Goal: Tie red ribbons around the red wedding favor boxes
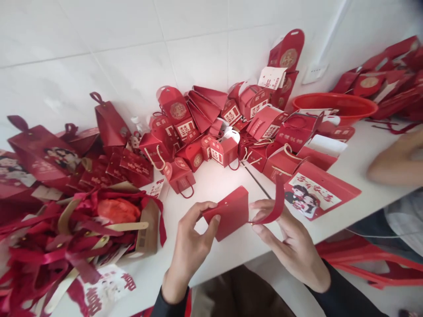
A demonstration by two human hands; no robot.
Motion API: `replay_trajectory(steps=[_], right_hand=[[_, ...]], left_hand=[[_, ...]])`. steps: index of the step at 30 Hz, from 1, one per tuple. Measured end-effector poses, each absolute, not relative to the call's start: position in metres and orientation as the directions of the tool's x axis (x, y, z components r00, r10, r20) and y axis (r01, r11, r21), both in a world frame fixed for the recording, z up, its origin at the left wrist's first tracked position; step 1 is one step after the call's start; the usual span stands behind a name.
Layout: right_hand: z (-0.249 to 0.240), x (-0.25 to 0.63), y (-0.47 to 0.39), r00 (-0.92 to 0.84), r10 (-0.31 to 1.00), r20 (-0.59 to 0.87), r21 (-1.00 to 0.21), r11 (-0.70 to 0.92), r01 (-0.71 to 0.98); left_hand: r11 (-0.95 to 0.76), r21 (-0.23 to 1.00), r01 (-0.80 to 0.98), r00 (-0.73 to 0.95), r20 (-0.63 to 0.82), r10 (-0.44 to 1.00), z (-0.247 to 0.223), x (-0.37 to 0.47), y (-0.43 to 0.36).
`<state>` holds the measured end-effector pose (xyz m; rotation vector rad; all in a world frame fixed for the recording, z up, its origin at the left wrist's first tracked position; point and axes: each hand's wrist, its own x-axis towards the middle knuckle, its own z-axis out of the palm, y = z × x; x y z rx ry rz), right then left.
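A plain red box (231,215) is tilted above the front part of the white table. My left hand (194,242) pinches its left edge between thumb and fingers. Just right of the box, my right hand (287,242) holds a red strap (277,204) that curves upward, its lower end between thumb and fingertips with a small gold fastener there. The fastener end is close to the box's right edge; whether they touch I cannot tell.
Red gift boxes (224,149) crowd the table's back along the tiled wall. A carton (150,229) heaped with red straps stands left. A red basin (346,105) sits back right. A person's arm (396,158) rests at the right, above a red stool (370,259).
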<state>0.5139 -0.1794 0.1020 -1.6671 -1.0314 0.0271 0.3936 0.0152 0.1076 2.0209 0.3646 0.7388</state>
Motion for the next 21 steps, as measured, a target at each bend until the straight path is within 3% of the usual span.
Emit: replay_trajectory(steps=[4, 9, 11, 15, 18, 21], right_hand=[[0.111, 0.509, -0.166, 0.545, 0.688, 0.48, -0.741, -0.014, 0.671], [0.115, 0.507, -0.16, 0.553, 0.704, 0.445, -0.753, -0.04, 0.657], [0.114, 0.504, -0.16, 0.575, 0.699, 0.425, -0.776, -0.046, 0.629], [0.117, 0.499, -0.16, 0.641, 0.732, 0.231, -0.936, -0.013, 0.351], [0.122, 0.499, -0.159, 0.614, 0.782, 0.103, -0.993, 0.05, 0.103], [0.127, 0.505, -0.157, 0.574, 0.814, 0.088, -0.995, 0.1, 0.01]], left_hand=[[-0.583, 0.811, -0.044, 0.735, 0.421, 0.531, 0.111, 0.391, 0.01], [-0.546, 0.836, -0.061, 0.786, 0.377, 0.489, 0.112, 0.393, 0.004], [-0.586, 0.808, -0.059, 0.754, 0.421, 0.504, 0.108, 0.394, -0.003], [-0.665, 0.746, 0.027, 0.572, 0.534, 0.622, 0.103, 0.39, -0.03], [-0.661, 0.75, -0.021, 0.659, 0.507, 0.555, 0.105, 0.385, -0.05], [-0.555, 0.828, -0.081, 0.746, 0.42, 0.517, 0.105, 0.385, -0.055]])
